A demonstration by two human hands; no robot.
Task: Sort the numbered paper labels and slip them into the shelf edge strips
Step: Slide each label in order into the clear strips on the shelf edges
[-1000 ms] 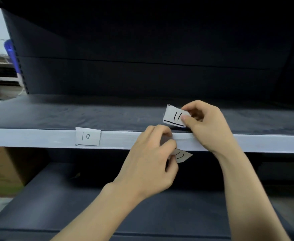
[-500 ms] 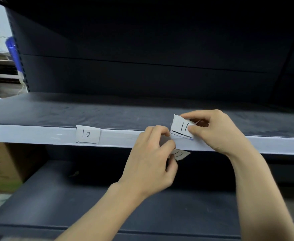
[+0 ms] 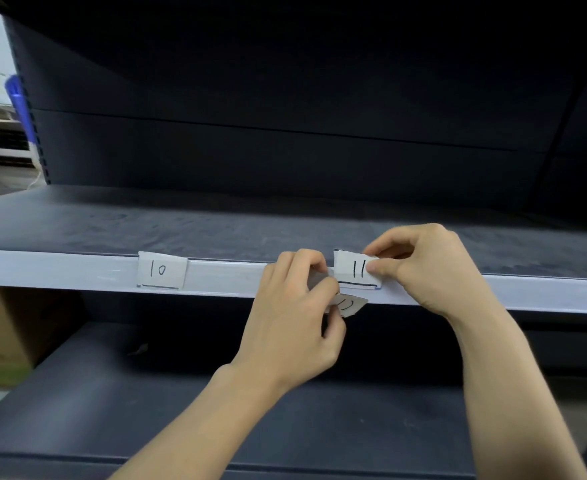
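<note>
The label 11 (image 3: 356,270) lies against the shelf edge strip (image 3: 229,277), pinched at its right edge by the right hand (image 3: 423,268). The left hand (image 3: 292,317) pinches spare labels (image 3: 349,304) — apparently 12. Thin, floppy paper — grip near edges, feed gently.

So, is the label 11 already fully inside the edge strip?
Not fully, it seems. The label 11 lies against the edge strip, but the right hand pinches its corner, and its top edge stands above the strip.
</note>
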